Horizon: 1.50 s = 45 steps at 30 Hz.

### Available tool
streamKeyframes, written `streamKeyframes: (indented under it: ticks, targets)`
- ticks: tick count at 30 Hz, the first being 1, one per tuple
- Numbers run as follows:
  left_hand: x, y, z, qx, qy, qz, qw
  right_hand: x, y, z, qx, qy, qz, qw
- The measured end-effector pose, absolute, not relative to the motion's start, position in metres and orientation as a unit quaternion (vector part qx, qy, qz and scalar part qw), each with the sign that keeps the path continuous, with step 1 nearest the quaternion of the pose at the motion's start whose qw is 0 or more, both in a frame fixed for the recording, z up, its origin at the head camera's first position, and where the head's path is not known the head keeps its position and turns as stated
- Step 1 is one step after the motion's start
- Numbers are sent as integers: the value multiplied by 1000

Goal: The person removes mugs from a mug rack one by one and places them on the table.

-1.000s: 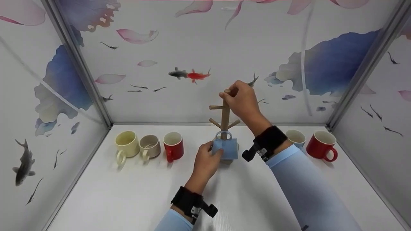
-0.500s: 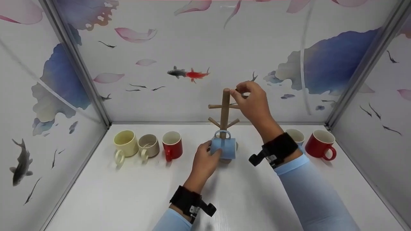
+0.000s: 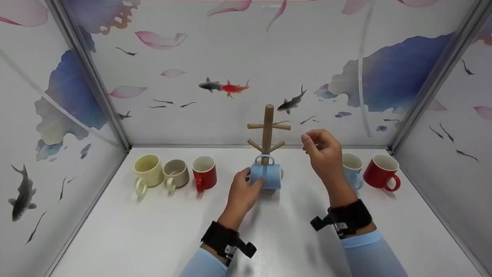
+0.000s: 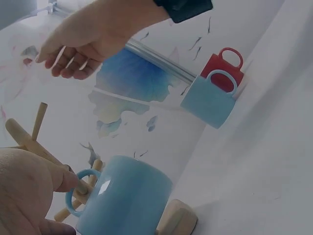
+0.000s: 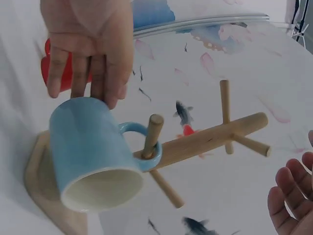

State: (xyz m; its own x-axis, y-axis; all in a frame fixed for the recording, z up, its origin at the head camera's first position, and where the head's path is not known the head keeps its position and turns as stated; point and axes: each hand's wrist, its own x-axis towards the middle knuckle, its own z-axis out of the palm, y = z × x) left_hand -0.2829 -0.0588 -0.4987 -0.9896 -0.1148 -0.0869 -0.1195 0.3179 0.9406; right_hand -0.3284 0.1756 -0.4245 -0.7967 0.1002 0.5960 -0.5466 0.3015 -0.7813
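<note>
A wooden mug tree [image 3: 268,132] stands in the middle of the table near the back wall. On one of its lower pegs hangs a light blue mug [image 3: 271,177] by its handle, lying on its side with the mouth to the right. My left hand [image 3: 242,196] holds this mug at its base end, thumb on the near side and fingers reaching behind. The right wrist view shows the handle looped round the peg [image 5: 154,132] and the left fingers [image 5: 80,73] against the mug. My right hand [image 3: 324,154], loosely curled and holding nothing, hovers right of the tree.
To the left stand a yellow mug [image 3: 149,169], a beige mug [image 3: 177,175] and a red mug [image 3: 205,173]. On the right are another light blue mug [image 3: 351,165], partly behind my right arm, and another red mug [image 3: 382,171]. Patterned panels [image 3: 246,50] enclose the table.
My right hand has let go of the top of the mug tree's post and moved right and down. The left hand and the blue mug have stayed in place.
</note>
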Motion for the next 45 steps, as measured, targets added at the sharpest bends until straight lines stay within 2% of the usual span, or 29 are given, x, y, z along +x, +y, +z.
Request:
streamKeyframes:
  ticks: [8,18,24,34,45]
  targets:
    - [-283,-57,-503,-73,817,572,2,-332,183,-480,118,-831,536,93]
    - [-284,-55,-503,-81,820,566,2,-338,165,-518,115,-858,498,-40]
    - [-282,-54,-503,-78,819,568,8,-337,156,-530,111,-843,522,-68]
    - [-282,-56,-503,-44,819,572,-12,-336,153,-533,98,-803,585,-63]
    - [-276,-57,-487,-76,826,558,1,-337,163,-522,98,-796,592,-78]
